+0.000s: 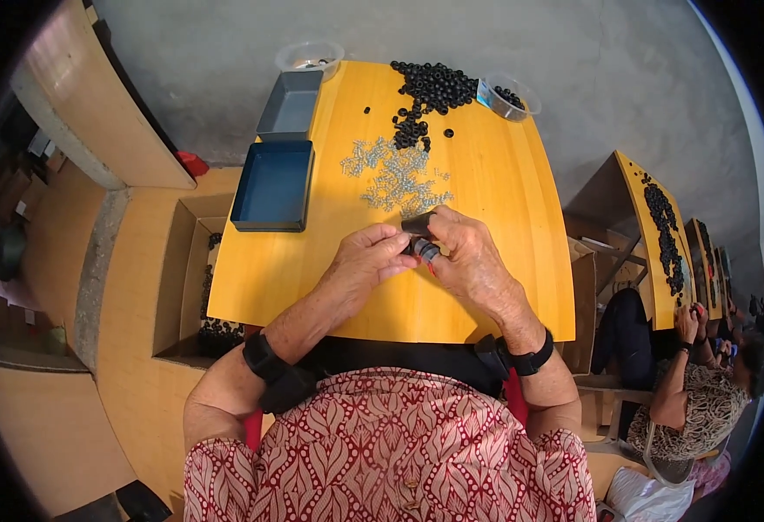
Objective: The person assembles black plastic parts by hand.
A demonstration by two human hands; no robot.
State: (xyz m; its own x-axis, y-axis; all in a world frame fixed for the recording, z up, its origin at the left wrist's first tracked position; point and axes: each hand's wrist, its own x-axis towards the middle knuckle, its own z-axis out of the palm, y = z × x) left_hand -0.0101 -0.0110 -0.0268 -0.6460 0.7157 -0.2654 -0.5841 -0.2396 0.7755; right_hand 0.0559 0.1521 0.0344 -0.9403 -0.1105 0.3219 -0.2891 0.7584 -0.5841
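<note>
The left grip [366, 261] is closed in a fingertip pinch on a small black part [411, 246], above the near middle of the worktop [504, 304]; the right grip [472, 257] is wrapped round a dark tool [418, 224] that meets or nearly meets the part, the contact being hidden by fingers. The step in hand looks to be fitting or fastening at that part; the next move seems to call for a steady left pinch and the tool kept in line. Left to right beyond the hands: a dark blue tray [271, 187] on the left, a pile of small silvery pieces [397, 178] in the middle, heaped black pieces [434, 87] behind, and a clear bowl [516, 106] at far right.
</note>
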